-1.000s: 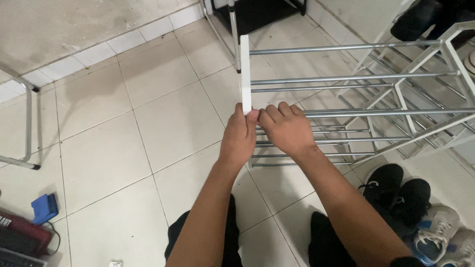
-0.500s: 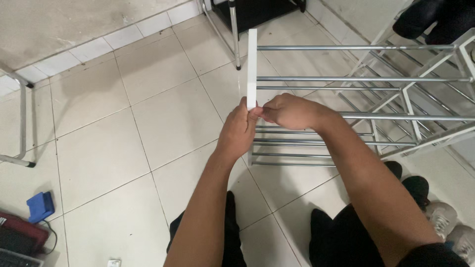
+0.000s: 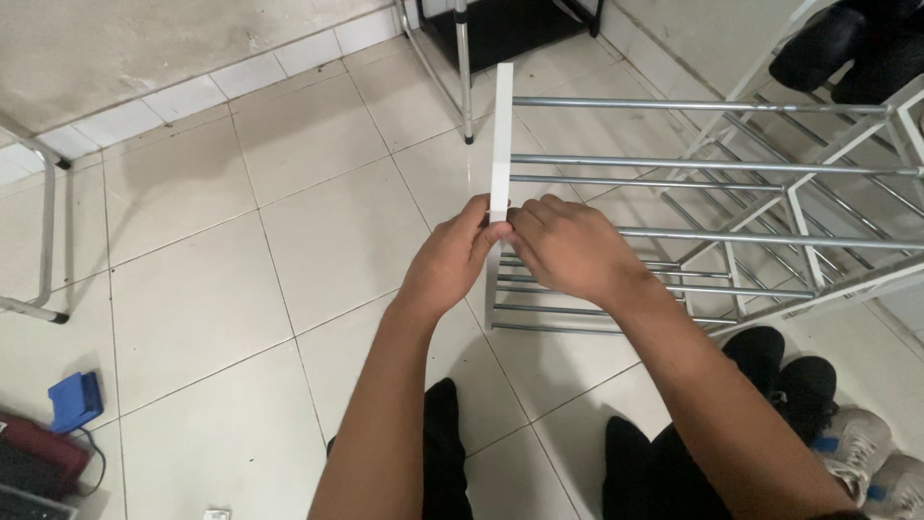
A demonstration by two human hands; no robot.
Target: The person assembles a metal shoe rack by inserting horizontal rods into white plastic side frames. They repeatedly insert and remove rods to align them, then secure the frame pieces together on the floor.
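A metal shoe rack lies partly assembled over the tiled floor, with several chrome rods (image 3: 693,165) running right from a white side bar (image 3: 501,135). My left hand (image 3: 445,262) grips the lower end of that white bar. My right hand (image 3: 566,248) is closed around the near rod where it meets the bar, fingers touching my left thumb. The joint itself is hidden under my fingers.
Black and grey shoes (image 3: 816,404) sit at the lower right. A blue block (image 3: 75,401) and a dark red case (image 3: 34,462) lie at the lower left. A metal chair leg (image 3: 46,231) stands at left, a black stand (image 3: 500,24) at top.
Both hands stay clamped on the bar's lower end. The rack has shifted slightly right and down in view, and my right wrist has lowered again.
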